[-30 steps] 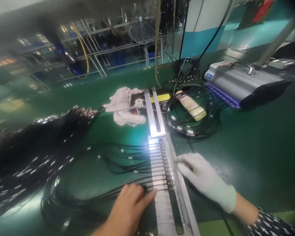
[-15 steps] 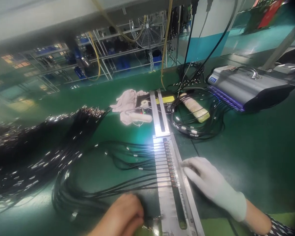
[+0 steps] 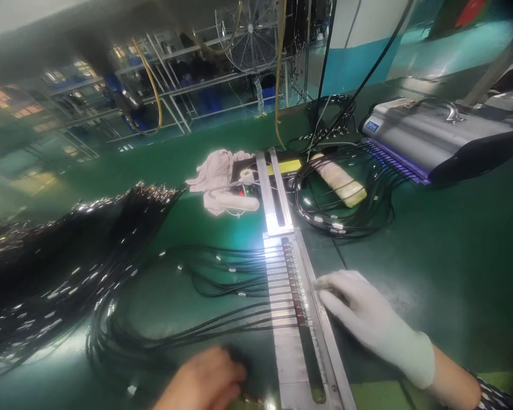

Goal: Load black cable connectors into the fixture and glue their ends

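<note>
A long slotted metal fixture (image 3: 290,347) runs away from me, with a row of black cables (image 3: 239,322) laid across its grooves. The cables' coppery stripped ends line up over the dark slot. At the fixture's right rail is my right hand (image 3: 367,316) in a white glove, thumb and fingertips closed together on the rail's edge. My bare left hand (image 3: 205,376) is low in the view, left of the fixture, fingers curled and blurred. What it holds, if anything, is hidden. Small shiny metal pieces (image 3: 267,403) lie by it at the bottom edge.
A big heap of black cables (image 3: 68,273) covers the left side. Beyond the fixture are a pinkish cloth (image 3: 216,173), a wrapped block (image 3: 340,179) and coiled cables (image 3: 320,219). A silver machine with purple light (image 3: 436,136) stands at right. Hoses hang overhead.
My left hand has shifted slightly down and left, fingers still curled. My right hand keeps its place on the rail. The camera view has tilted slightly.
</note>
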Demonstrator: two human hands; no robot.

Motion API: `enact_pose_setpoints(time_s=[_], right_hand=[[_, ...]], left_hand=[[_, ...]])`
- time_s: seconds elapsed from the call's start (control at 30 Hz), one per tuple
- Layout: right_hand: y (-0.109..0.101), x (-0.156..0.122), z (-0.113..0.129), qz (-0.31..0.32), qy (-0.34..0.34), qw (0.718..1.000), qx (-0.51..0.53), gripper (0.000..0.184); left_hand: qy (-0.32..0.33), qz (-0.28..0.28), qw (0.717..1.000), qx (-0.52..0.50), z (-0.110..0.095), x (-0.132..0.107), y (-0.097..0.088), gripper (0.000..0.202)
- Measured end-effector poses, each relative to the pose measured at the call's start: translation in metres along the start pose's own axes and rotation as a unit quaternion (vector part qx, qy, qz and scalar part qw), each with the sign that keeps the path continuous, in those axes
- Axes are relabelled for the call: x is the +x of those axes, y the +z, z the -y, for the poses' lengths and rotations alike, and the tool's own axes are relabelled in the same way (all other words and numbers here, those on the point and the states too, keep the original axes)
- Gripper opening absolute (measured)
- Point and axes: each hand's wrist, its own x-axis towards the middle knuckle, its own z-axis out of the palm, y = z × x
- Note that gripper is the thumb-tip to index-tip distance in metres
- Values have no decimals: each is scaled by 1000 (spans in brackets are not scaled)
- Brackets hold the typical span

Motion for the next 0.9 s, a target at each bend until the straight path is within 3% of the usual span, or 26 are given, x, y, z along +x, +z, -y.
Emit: enact_pose_setpoints(time_s=[0.13,0.37,0.47,0.53,0.67,0.9], right_hand=[[0,-1,-1,-1,-1,1000,11,20],[2,0,-1,-4,-7,1000,9,17],[2,1,-1,-7,-8,1000,6,17],[2,1,0,-7,-10,1000,6,17],[2,0,0,-8,-10,1000,6,17],[0,3,3,-9,-14,1000,15,20]], left_hand=[[-8,7,998,60,2,-2,-7,26],[-54,-12,997,-47,-16,30,-25,16],[28,-100,994,28,-24,55,-19,25],[67,-124,987,78,-27,69,-12,30],[96,-91,990,57,-31,83,-7,33],[107,-52,991,67,-33,81,-11,33]])
